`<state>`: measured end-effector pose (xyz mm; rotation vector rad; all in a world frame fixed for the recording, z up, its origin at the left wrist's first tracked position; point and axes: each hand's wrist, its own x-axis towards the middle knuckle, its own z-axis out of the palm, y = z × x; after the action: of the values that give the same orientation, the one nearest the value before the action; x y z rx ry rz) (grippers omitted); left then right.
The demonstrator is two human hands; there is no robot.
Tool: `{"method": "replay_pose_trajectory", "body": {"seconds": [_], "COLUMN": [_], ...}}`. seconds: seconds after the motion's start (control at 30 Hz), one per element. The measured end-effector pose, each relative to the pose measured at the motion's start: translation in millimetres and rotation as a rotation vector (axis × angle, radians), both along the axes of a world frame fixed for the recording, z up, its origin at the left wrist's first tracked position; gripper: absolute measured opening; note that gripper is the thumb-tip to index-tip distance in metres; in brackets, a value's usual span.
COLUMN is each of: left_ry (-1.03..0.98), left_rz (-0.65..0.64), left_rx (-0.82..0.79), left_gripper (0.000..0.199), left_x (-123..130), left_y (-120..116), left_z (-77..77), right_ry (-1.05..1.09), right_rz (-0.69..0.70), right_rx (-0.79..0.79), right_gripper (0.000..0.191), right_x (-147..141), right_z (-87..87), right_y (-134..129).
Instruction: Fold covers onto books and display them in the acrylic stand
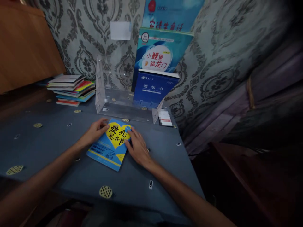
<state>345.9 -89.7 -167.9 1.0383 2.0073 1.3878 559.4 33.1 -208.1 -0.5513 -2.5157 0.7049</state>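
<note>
A blue book with a yellow heart on its cover lies at a slant on the table. My left hand grips its upper left edge, thumb over the cover and fingers at the side. On the opposite edge, my right hand holds the book with the thumb near the heart; some fingertips reach the top corner. Just behind the book stands a clear plastic book rack. Its right part holds a dark blue booklet, a teal picture book and a taller blue book, all upright.
A pile of books lies on the tablecloth left of the rack. Beside the rack's right end is a small white item, blurred out. A wooden panel borders the left side, and a curtain hangs at the right.
</note>
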Motion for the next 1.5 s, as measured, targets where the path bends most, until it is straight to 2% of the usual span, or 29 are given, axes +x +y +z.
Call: {"method": "replay_pose_trajectory", "body": {"seconds": [0.13, 0.2, 0.3, 0.5, 0.57, 0.63, 0.7, 0.73, 0.83, 1.1, 1.33, 1.5], "left_ry": [-0.546, -0.737, -0.872, -0.873, -0.892, -0.913, -0.936, -0.949, -0.982, -1.014, -0.938, -0.913], "left_rz": [0.144, 0.092, -0.086, -0.176, -0.199, -0.198, -0.175, -0.164, -0.173, -0.263, -0.267, -0.267], "left_rx": [0.072, 0.029, -0.036, 0.073, 0.112, 0.140, 0.153, 0.158, 0.182, 0.172, 0.142, 0.146], "left_gripper": [0.042, 0.041, 0.041, 0.048, 0.054, 0.057, 0.056, 0.056, 0.056, 0.090, 0.094, 0.089], "left_x": [0, 5, 13, 17, 18, 19, 22, 24, 30, 38, 42, 42], "left_y": [4, 5, 6, 5, 4, 3, 3, 3, 3, 2, 3, 6], "left_z": [4.4, 7.4, 9.3, 2.1, 0.6, 0.4, 1.5, 2.2, 4.1, -1.6, 3.1, -2.1], "right_ry": [0.012, 0.027, 0.041, 0.161, 0.262, 0.330, 0.328, 0.314, 0.304, 0.293, 0.298, 0.334], "right_rz": [0.013, 0.020, 0.012, -0.079, -0.093, -0.041, 0.031, 0.051, 0.032, 0.003, -0.007, -0.017], "right_rx": [-0.034, -0.055, -0.119, -0.316, -0.514, -0.797, -1.034, -1.098, -1.127, -1.109, -1.143, -1.170], "right_gripper": [0.054, 0.054, 0.058, 0.080, 0.090, 0.091, 0.080, 0.073, 0.058, 0.058, 0.059, 0.063], "right_x": [4, 5, 7, 7, 6, 5, 5, 6, 8, 7, 9, 8], "right_z": [-5.9, -7.4, -8.0, -9.8, -8.3, -3.5, 4.0, 8.0, 17.6, 20.0, 18.0, 17.9], "right_y": [-3, -2, 0, 7, 10, 11, 9, 8, 5, 5, 5, 3]}}
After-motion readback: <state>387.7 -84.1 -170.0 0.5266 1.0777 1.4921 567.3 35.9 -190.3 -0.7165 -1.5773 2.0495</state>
